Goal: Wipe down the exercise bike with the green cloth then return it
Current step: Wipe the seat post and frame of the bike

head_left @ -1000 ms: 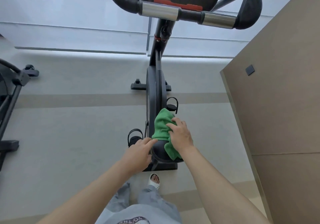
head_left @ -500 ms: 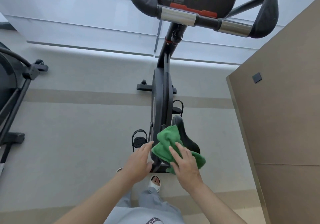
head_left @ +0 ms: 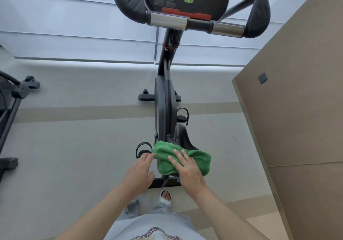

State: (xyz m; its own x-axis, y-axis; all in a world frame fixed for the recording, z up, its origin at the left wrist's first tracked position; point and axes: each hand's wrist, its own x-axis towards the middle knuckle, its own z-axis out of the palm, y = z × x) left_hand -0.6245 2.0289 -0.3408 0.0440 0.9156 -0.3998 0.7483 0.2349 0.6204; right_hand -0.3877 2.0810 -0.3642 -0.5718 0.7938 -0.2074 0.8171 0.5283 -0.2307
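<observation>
Right hand (head_left: 187, 171) presses flat on crumpled green terry cloth (head_left: 182, 159) over black bike saddle (head_left: 182, 137); left hand (head_left: 140, 169) open, fingertips touching cloth edge.

The green cloth (head_left: 182, 159) now lies spread wider across the rear of the saddle (head_left: 182, 137), reaching past its right edge, where a second ago it sat bunched over the nose. The saddle's nose is bare now. The right hand (head_left: 187, 171) has slid back with it, fingers flat on top. The left hand (head_left: 140, 169) seems to have shifted forward, fingertips at the cloth's left edge.
</observation>
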